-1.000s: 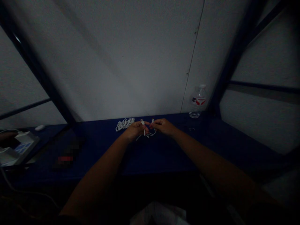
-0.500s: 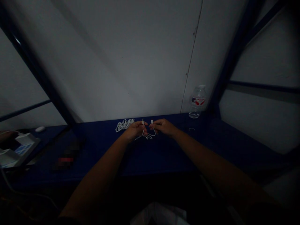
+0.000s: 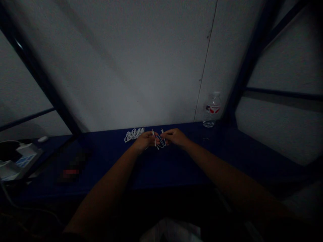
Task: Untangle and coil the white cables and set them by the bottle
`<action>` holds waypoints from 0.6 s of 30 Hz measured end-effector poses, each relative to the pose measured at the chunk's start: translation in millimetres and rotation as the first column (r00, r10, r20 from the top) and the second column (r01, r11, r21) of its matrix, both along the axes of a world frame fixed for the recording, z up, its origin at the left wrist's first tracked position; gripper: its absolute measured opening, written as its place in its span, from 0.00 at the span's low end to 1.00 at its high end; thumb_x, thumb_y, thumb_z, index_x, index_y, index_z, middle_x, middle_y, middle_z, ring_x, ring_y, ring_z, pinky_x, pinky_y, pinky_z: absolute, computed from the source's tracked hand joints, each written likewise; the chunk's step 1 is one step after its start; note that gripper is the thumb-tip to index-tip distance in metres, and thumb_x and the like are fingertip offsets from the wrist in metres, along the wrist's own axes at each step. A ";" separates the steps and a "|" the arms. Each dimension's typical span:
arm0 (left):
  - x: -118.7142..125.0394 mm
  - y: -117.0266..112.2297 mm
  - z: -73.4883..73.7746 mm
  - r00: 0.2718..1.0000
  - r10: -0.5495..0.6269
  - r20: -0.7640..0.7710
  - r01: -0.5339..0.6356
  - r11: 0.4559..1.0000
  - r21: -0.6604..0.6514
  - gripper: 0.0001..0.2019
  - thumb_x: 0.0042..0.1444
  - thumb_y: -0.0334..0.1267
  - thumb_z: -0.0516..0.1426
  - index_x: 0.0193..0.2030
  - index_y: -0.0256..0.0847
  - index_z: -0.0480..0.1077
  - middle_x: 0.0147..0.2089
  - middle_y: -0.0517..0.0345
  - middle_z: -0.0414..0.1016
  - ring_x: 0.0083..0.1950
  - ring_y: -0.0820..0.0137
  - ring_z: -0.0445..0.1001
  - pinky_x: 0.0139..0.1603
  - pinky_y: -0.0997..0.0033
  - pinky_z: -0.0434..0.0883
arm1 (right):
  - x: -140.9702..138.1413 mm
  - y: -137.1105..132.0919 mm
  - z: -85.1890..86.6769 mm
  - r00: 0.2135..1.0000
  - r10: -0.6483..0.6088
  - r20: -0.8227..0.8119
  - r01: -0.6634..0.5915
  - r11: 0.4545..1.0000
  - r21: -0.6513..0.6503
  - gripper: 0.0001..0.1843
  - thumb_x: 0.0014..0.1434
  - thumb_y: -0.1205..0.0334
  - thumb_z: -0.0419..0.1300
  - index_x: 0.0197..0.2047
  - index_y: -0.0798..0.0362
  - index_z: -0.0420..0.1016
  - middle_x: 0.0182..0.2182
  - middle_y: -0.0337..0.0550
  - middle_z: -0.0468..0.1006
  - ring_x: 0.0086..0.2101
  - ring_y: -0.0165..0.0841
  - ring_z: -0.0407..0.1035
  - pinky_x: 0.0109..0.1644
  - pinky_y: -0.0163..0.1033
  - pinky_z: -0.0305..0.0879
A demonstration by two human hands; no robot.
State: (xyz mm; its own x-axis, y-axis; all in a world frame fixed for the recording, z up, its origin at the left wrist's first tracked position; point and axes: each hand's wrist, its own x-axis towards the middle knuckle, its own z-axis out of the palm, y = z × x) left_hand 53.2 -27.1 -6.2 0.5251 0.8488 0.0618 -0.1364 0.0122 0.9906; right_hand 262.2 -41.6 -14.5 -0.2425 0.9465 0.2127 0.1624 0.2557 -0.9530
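A white cable (image 3: 160, 142) loops between both hands, over the far part of the blue tabletop (image 3: 171, 169). The fingers of the left hand (image 3: 145, 140) and right hand (image 3: 175, 136) are closed on it, each pinching an upright plug end. A white coil (image 3: 134, 134) lies just left; a water bottle (image 3: 212, 110) stands far right.

no readable txt, water bottle label (image 3: 212, 108) too small, dim

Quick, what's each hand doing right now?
Left hand: closed, pinching a white cable, a plug sticking up.
Right hand: closed, also pinching white cable, a plug sticking up.
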 end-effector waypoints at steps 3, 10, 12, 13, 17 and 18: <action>-0.2 0.6 -1.4 1.000 -0.008 -0.016 0.008 1.000 0.016 0.13 0.55 0.38 0.62 0.44 0.35 0.69 0.34 0.51 0.76 0.32 0.68 0.78 0.36 0.68 0.73 | 1.1 -1.4 1.9 0.999 -0.004 0.032 0.002 0.999 0.054 0.19 0.53 0.44 0.65 0.34 0.54 0.81 0.22 0.42 0.78 0.21 0.30 0.70 0.27 0.35 0.69; -1.9 -4.5 14.5 0.992 -0.011 -0.123 0.055 0.932 0.358 0.10 0.54 0.36 0.63 0.43 0.37 0.75 0.37 0.53 0.76 0.39 0.70 0.74 0.44 0.68 0.68 | 6.3 -3.5 11.2 0.985 -0.146 0.091 0.108 0.936 0.334 0.16 0.55 0.50 0.63 0.40 0.52 0.82 0.33 0.45 0.82 0.27 0.31 0.73 0.30 0.36 0.69; -3.0 -6.4 20.4 0.985 0.019 -0.174 0.068 0.873 0.483 0.07 0.56 0.35 0.60 0.41 0.38 0.76 0.38 0.53 0.76 0.41 0.70 0.73 0.46 0.67 0.67 | 8.1 -3.9 13.3 0.982 -0.167 0.091 0.109 0.885 0.452 0.14 0.56 0.52 0.62 0.41 0.50 0.82 0.36 0.45 0.81 0.30 0.32 0.74 0.34 0.37 0.70; -3.4 -7.6 23.0 0.980 0.034 -0.196 0.079 0.837 0.541 0.06 0.57 0.33 0.59 0.40 0.38 0.77 0.38 0.54 0.75 0.41 0.69 0.72 0.47 0.66 0.67 | 8.8 -4.6 14.5 0.979 -0.175 0.105 0.098 0.855 0.508 0.13 0.57 0.53 0.62 0.41 0.49 0.82 0.36 0.45 0.81 0.32 0.32 0.74 0.36 0.37 0.70; -3.9 -13.9 29.8 0.966 0.058 -0.254 0.130 0.737 0.664 0.12 0.55 0.27 0.55 0.37 0.42 0.79 0.38 0.54 0.75 0.40 0.70 0.72 0.49 0.65 0.67 | 9.3 -10.1 19.9 0.971 -0.181 0.154 0.062 0.818 0.572 0.10 0.57 0.57 0.62 0.41 0.45 0.82 0.40 0.43 0.81 0.40 0.35 0.73 0.46 0.42 0.69; -3.5 -15.4 30.4 0.963 0.065 -0.263 0.132 0.737 0.662 0.13 0.54 0.26 0.55 0.36 0.43 0.79 0.38 0.54 0.75 0.40 0.69 0.72 0.49 0.65 0.67 | 8.9 -11.6 21.0 0.970 -0.177 0.166 0.057 0.830 0.555 0.10 0.57 0.57 0.62 0.41 0.44 0.82 0.42 0.43 0.80 0.42 0.36 0.73 0.48 0.43 0.68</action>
